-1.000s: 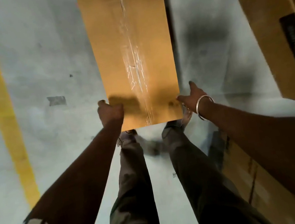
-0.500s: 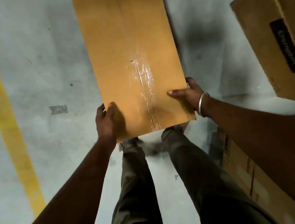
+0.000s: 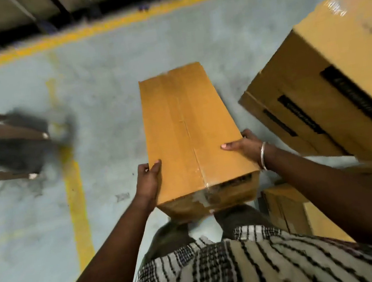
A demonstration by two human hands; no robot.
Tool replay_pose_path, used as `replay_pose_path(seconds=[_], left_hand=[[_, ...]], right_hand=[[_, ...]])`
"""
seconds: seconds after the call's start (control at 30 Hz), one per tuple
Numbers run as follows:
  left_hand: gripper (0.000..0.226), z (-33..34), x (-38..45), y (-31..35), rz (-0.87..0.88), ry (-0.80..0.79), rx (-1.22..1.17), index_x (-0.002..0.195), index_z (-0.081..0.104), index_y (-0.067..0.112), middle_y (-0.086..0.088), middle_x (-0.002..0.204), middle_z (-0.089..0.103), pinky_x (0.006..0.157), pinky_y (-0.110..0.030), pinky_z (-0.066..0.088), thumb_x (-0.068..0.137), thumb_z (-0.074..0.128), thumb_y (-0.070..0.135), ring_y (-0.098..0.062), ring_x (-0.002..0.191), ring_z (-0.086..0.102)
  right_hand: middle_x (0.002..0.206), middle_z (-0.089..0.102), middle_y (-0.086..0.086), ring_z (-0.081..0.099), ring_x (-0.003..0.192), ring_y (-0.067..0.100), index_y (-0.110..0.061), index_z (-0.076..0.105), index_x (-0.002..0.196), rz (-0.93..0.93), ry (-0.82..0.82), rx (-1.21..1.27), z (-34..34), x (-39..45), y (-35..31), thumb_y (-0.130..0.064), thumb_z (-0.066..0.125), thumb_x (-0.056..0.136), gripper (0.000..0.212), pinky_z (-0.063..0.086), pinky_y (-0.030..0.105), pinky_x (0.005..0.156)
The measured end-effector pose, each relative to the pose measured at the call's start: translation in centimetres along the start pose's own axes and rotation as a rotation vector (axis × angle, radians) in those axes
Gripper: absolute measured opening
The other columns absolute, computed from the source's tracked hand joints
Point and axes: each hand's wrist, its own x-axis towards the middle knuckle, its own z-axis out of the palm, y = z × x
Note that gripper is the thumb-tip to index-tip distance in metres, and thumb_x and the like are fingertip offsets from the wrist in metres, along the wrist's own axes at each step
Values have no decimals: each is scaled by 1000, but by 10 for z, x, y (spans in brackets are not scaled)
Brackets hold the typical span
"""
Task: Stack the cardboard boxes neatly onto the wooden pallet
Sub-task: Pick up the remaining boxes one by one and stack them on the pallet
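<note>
Your fingers were wrapped round the near end of the cardboard box (image 3: 190, 135): the left hand (image 3: 149, 182) curled on its left edge with the thumb lying on the top face, the right hand (image 3: 243, 146), bangle (image 3: 263, 156) at the wrist, gripping the right edge with fingertips pressed on top. Both hands held the box firmly and nothing else.

A second ago the box hung long and flat toward the floor, with your hands only at its lowest edge. Half a second ago the thumbs had come over onto the face. By this moment you had tipped it up so its taped top faced you and its near end panel showed, carried clear of the floor in front of your striped shirt (image 3: 222, 267). That reads as the lift completed and the carry begun.

The view had swung as well. The yellow floor line (image 3: 73, 180) sat left of the box, a second line ran across the far side, and a dark wooden frame (image 3: 0, 133), blurred, had come in at far left; it may be the pallet, but I could not tell. The stacked boxes (image 3: 330, 87) stood just right of the carried one, apart from it.
</note>
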Motion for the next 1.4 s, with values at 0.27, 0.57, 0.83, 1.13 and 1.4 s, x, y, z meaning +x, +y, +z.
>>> replay_pose_path(seconds=[0.27,0.57,0.83,1.13,1.4], left_hand=[[37,-34,-98,47,274,-168,-27,119,42,9,-11,113,59,66,-35,50,98,57,36,-24,91,62],[30,-68,-191,46,515,-437,79,113,48,13,-11,113,63,69,-37,51,95,61,33,-26,96,65],[29,-40,-281,-9,623,-669,249,114,50,14,-9,113,64,67,-36,51,94,63,29,-26,95,66],[26,19,-406,-172,649,-859,482,113,52,15,-10,109,65,66,-35,48,94,62,29,-26,92,65],[25,69,-491,-301,594,-1024,633,118,57,12,-9,110,69,65,-33,49,94,62,17,-26,92,67]], right_hand=[[98,60,-2,60,83,14,-14,47,120,-201,222,189,-5,-168,-7,-12,83,76,57,48,29,62],[107,64,5,65,89,23,-9,49,124,-323,484,414,22,-319,69,-16,85,72,64,56,38,72],[101,65,6,66,83,23,-12,51,121,-378,686,605,25,-425,201,-20,84,72,61,55,29,60],[100,66,8,69,85,27,-17,51,109,-376,846,775,9,-543,419,-27,92,65,60,58,37,67],[107,71,6,70,96,27,-21,58,113,-263,992,956,19,-614,589,-51,91,36,89,59,47,85]])
